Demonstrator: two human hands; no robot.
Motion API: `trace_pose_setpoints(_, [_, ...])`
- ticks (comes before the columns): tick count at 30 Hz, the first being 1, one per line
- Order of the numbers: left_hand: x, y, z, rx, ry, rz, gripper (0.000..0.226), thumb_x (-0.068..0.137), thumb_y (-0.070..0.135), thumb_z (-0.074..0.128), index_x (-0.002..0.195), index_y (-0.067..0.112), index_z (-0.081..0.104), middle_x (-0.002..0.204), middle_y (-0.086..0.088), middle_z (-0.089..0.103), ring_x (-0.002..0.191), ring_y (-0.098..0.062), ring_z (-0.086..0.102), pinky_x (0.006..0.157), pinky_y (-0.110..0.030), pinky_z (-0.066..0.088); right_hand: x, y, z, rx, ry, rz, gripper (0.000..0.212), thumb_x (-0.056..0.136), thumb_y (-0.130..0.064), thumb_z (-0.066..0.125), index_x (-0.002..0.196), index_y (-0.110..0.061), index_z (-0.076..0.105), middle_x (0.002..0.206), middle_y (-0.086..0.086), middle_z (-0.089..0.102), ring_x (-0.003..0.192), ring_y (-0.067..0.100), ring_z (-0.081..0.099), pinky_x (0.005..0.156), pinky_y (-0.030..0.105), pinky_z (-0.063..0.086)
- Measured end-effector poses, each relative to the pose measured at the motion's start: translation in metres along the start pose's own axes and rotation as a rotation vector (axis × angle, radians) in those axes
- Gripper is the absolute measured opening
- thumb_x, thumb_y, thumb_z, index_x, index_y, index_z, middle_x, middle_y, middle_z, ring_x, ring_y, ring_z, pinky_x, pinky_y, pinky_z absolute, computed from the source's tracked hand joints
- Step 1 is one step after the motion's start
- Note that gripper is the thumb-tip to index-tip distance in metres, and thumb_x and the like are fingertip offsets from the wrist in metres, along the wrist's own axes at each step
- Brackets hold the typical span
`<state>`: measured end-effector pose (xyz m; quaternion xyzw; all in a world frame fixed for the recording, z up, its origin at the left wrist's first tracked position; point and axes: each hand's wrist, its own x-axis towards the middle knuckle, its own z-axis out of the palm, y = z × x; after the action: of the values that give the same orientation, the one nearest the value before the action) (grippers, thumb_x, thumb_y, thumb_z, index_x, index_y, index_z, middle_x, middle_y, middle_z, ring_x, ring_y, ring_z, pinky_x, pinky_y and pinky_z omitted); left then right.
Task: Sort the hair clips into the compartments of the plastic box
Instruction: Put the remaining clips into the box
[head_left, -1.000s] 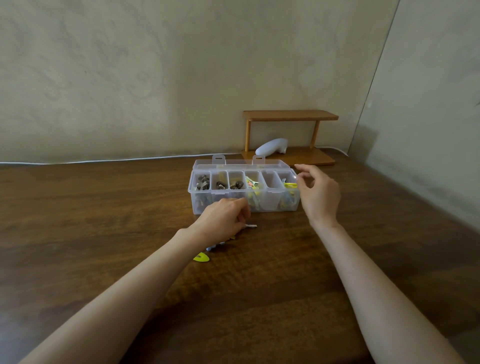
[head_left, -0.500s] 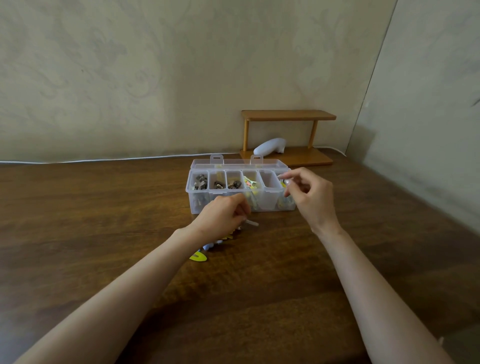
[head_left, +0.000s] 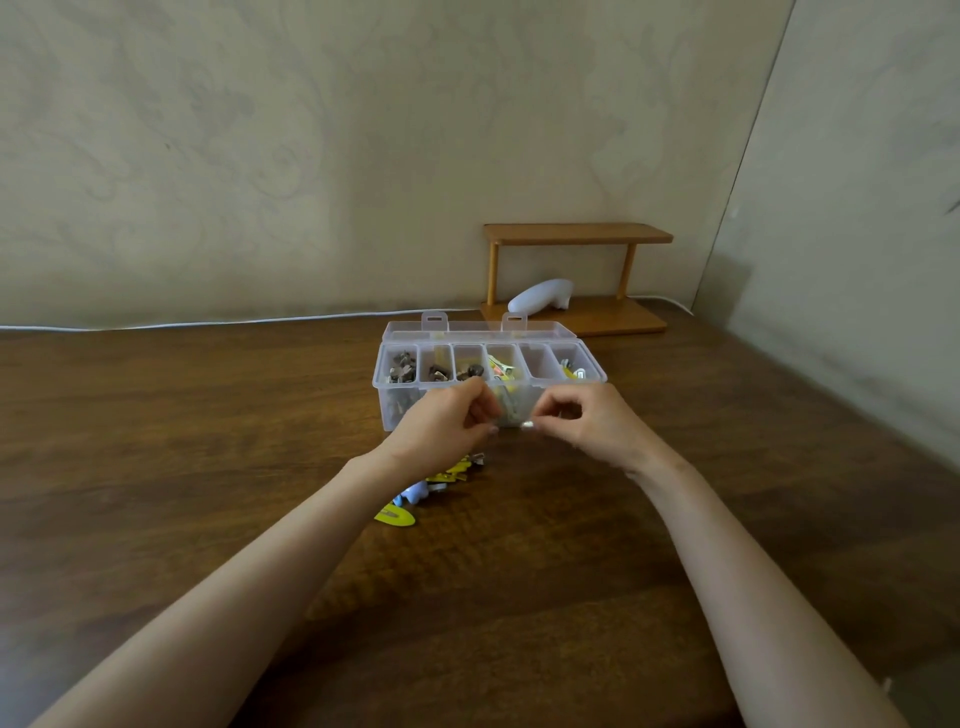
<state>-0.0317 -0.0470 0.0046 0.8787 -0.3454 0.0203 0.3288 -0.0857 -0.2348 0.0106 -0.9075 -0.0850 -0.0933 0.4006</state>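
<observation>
- Dark brown wood-grain surface (head_left: 156, 467), runs right up to the wall at the back.
- Clear plastic box (head_left: 395, 410) sits on it toward the back middle, with its lid (head_left: 478, 328) flipped open behind it.
- Little heap of loose hair clips (head_left: 452, 475) on the wood just in front of the box, mostly yellow, plus one flat yellow clip (head_left: 396, 517) lying nearest the camera.
- Thin white cable (head_left: 208, 325) lies along the back edge.
- Small wooden stand (head_left: 613, 319) in the back right corner, just behind the box.
</observation>
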Motion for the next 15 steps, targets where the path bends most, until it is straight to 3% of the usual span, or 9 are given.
trace_pose_setpoints(3, [0.0, -0.001, -0.004, 0.167, -0.072, -0.01, 0.019, 0.083, 0.021, 0.066, 0.099, 0.015, 0.058, 0.089, 0.007, 0.06, 0.089, -0.013, 0.06, 0.082, -0.037, 0.052, -0.001, 0.002, -0.008, 0.081, 0.238, 0.004, 0.006, 0.084, -0.017, 0.068, 0.078, -0.014, 0.068, 0.075, -0.002, 0.064, 0.073, 0.013, 0.06, 0.067, 0.02, 0.046])
trace_pose_setpoints(8, [0.0, -0.002, -0.006, 0.367, -0.217, -0.021, 0.025, 0.082, 0.034, 0.066, 0.1, 0.02, 0.057, 0.103, 0.004, 0.059, 0.097, -0.012, 0.054, 0.081, -0.031, 0.05, 0.004, 0.014, -0.015, -0.006, 0.612, 0.05, 0.01, 0.084, -0.022, 0.069, 0.084, -0.012, 0.069, 0.076, -0.004, 0.065, 0.072, 0.009, 0.059, 0.066, 0.022, 0.047])
trace_pose_setpoints(12, [0.0, -0.001, -0.002, 0.419, -0.236, 0.0, 0.02, 0.085, 0.029, 0.063, 0.101, 0.019, 0.057, 0.107, 0.002, 0.057, 0.103, -0.015, 0.051, 0.085, -0.034, 0.049, 0.011, 0.021, -0.024, -0.113, 0.724, 0.118, 0.01, 0.086, -0.024, 0.066, 0.089, -0.015, 0.069, 0.084, -0.003, 0.067, 0.077, 0.009, 0.06, 0.066, 0.023, 0.047])
trace_pose_setpoints(15, [0.0, 0.0, -0.002, 0.42, -0.223, 0.023, 0.017, 0.086, 0.027, 0.062, 0.1, 0.019, 0.057, 0.106, 0.002, 0.056, 0.103, -0.015, 0.051, 0.083, -0.033, 0.049, 0.021, 0.021, -0.031, -0.263, 0.668, 0.186, 0.012, 0.089, -0.023, 0.062, 0.094, -0.015, 0.07, 0.091, -0.002, 0.067, 0.08, 0.01, 0.057, 0.056, 0.017, 0.036])
